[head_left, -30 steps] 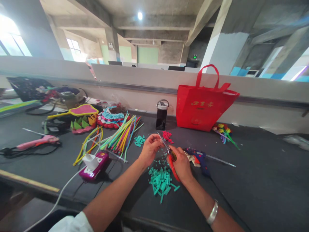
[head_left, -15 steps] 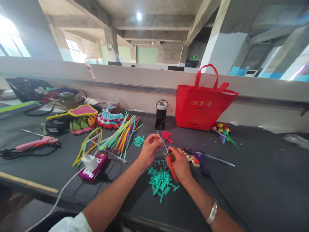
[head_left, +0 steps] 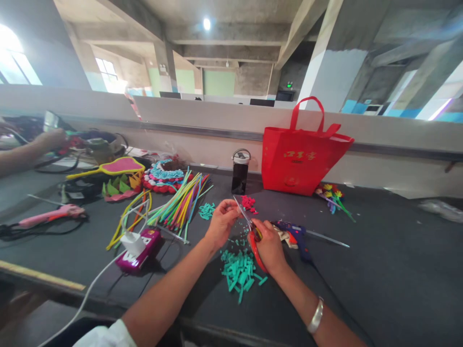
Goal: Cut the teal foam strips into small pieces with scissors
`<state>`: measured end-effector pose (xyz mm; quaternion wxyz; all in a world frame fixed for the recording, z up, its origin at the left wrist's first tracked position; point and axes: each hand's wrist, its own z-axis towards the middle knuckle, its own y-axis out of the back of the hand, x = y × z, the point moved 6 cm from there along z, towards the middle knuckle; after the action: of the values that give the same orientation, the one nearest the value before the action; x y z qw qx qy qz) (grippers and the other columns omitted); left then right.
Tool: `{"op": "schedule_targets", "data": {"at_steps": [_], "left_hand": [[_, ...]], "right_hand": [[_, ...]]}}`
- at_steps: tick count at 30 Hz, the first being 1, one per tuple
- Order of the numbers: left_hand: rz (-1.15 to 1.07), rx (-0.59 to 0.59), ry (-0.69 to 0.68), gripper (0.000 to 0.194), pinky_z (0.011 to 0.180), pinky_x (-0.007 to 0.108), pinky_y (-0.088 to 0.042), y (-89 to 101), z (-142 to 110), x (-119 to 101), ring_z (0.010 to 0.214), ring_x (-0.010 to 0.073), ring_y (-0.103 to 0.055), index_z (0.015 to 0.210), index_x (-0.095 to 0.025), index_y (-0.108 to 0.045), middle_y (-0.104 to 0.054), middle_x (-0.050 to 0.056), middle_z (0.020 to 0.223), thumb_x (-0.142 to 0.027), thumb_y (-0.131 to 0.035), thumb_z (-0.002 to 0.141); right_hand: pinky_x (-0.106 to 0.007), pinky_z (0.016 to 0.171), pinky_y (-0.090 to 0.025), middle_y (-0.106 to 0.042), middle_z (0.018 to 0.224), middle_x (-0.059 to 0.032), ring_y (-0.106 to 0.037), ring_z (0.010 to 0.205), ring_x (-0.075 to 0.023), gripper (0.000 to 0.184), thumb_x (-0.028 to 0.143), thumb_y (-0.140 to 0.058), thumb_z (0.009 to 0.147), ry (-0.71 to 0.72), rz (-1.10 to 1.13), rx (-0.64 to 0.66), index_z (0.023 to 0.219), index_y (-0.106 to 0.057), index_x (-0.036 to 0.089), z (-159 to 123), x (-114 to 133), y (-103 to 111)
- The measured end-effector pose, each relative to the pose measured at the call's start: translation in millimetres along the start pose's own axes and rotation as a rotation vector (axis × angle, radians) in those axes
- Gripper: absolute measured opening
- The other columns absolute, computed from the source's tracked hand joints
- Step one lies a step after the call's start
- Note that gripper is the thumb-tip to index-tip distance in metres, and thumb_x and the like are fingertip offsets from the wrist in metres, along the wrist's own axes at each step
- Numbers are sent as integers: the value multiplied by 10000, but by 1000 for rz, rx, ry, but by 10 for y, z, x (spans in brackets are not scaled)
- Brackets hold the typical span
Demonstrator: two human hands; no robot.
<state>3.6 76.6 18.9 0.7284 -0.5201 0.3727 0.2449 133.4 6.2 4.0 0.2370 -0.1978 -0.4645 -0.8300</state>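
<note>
Right hand [head_left: 269,248] holds red scissors [head_left: 254,250], blades pointing to eleven o'clock, just beside left hand [head_left: 221,224]. Left hand pinched narrow; cannot tell what's inside.

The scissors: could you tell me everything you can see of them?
The scissors have curved, red-orange handles that look like plastic, and slim, silvery, metal-looking blades. The right hand grips the handles and partly hides them. The blades slant up and leftward, beside the fingers of the left hand. The scissors are beyond the pile of teal pieces. I can't tell how far the blades are open.
</note>
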Motion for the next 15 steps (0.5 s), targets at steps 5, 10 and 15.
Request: {"op": "schedule_targets", "data": {"at_steps": [5,10,15], "left_hand": [[-1,13,-14,273,665,220,-442,5,4,-14,625,85,-580,851,-169,-596,-618,-33,703,-199,-774,647],[-17,-7,-17,255,668,231,-451,31,12,-38,635,92,-587,840,-167,-600,-620,-25,729,-188,-762,644],[-4,-4,46,254,630,220,-447,33,7,-18,611,94,-597,840,-165,-616,-608,-30,700,-186,-763,634]], "right_hand": [[-269,737,-468,-580,834,-28,-593,757,-171,358,158,-521,769,7,16,-6,1102,-646,201,-4,25,26],[-272,725,-470,-591,818,-25,-592,728,-164,279,213,-512,796,8,66,-42,1036,-653,190,7,0,14],[-291,730,-471,-608,831,-35,-598,746,-175,259,279,-522,821,-3,112,-99,1024,-643,173,33,-39,50]]}}
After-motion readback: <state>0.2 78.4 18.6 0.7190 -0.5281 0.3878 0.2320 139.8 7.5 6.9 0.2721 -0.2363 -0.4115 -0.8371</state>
